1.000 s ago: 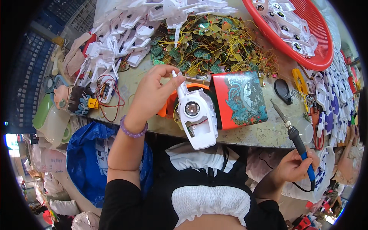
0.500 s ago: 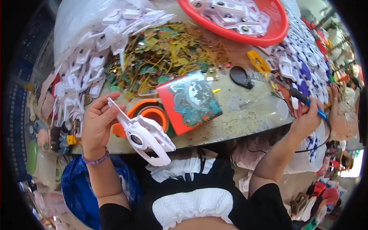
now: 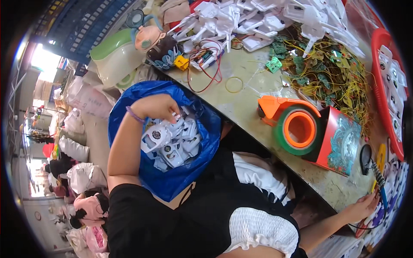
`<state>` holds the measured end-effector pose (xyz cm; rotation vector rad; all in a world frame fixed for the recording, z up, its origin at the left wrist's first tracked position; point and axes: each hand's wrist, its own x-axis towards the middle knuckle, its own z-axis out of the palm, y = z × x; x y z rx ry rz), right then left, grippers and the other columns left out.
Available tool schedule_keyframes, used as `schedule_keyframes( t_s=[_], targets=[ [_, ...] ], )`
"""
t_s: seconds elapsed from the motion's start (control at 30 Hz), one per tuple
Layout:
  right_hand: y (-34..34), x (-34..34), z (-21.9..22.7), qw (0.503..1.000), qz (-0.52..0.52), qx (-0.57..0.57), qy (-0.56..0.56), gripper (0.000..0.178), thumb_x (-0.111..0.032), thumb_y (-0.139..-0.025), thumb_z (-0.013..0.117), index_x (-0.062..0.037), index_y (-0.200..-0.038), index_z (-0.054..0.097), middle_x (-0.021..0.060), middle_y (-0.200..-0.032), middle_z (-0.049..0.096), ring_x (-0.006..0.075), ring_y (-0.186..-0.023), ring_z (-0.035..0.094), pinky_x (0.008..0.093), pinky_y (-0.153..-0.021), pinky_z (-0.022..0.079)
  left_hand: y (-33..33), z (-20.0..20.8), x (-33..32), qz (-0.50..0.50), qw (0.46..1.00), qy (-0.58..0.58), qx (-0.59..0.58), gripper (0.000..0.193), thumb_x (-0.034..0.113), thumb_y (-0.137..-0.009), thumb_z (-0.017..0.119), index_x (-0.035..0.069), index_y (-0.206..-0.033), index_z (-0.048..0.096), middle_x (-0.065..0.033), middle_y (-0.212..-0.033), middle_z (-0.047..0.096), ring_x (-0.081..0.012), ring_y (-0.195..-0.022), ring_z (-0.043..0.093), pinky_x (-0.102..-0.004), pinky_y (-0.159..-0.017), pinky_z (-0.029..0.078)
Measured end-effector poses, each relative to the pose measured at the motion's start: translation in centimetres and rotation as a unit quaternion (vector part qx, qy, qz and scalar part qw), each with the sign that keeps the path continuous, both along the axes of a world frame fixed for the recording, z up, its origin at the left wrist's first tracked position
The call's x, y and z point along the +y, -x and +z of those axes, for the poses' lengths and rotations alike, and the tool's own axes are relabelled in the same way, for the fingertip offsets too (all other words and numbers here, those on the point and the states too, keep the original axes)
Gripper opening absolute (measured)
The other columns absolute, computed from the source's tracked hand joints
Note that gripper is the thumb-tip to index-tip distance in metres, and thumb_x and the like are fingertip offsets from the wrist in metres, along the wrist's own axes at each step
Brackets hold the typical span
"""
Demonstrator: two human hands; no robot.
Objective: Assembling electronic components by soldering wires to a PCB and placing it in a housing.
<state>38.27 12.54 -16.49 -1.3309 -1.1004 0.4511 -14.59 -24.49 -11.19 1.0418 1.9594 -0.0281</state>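
Observation:
My left hand (image 3: 158, 107) is over a blue plastic bag (image 3: 124, 124) beside the table. Its fingers pinch the handle end of a white plastic housing (image 3: 157, 135) with a round black centre. This housing touches or hangs just above several similar white housings (image 3: 174, 155) inside the bag; the exact contact cannot be made out. At the right, near the table edge, my right hand (image 3: 363, 207) is closed around a soldering iron (image 3: 383, 195) with a blue grip and a dark cable.
An orange tape dispenser (image 3: 275, 109) and a red box (image 3: 320, 142) stand on the table (image 3: 241, 107). Behind them lie wired circuit boards (image 3: 327, 75) and heaped white plastic parts (image 3: 223, 21). A red basket (image 3: 376, 64) holds more parts. A battery holder (image 3: 206, 58) trails red wires.
My view has swung left. My left hand has carried the white housing from above the table edge down into the blue bag. The soldering iron stays in my right hand.

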Motion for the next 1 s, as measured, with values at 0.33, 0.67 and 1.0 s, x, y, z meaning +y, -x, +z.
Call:
schedule_keyframes(
  t_s=[0.33,0.67,1.0],
  targets=[
    [2.5,-4.3,0.8,0.992,0.093,-0.065,-0.051,0.039,-0.009,-0.094,0.052,0.005,-0.129,0.042,-0.0007,-0.069,0.045,0.0054,-0.06,0.039,0.0204,-0.053,0.028,-1.3,-5.9,-2.2,-0.094,0.97,0.082,0.208,0.038,0.028,-0.07,0.076,0.004,-0.098,0.07,-0.017,-0.092,0.069,-0.0329,-0.088,0.066,-0.0419,-0.078,0.052],
    [6.3,-6.0,-1.2,0.972,0.184,-0.092,-0.117,0.024,-0.005,-0.095,0.054,0.0019,-0.118,0.055,0.0047,-0.101,0.057,0.0079,-0.087,0.051,0.0202,-0.076,0.043,-0.8,3.2,15.6,-0.021,0.829,-0.393,0.397,0.031,0.017,-0.08,0.063,0.011,-0.11,0.067,-0.0139,-0.089,0.068,-0.0322,-0.08,0.065,-0.0426,-0.068,0.051],
    [7.3,-6.4,0.4,0.946,0.294,-0.091,-0.105,0.017,0.004,-0.087,0.058,0.0009,-0.103,0.062,0.0047,-0.093,0.058,0.0068,-0.075,0.05,0.0189,-0.063,0.04,1.7,0.8,17.8,0.083,0.741,-0.617,0.251,0.024,0.006,-0.09,0.059,0.002,-0.112,0.065,-0.0123,-0.11,0.063,-0.0198,-0.092,0.064,-0.03,-0.081,0.051]
  ],
)
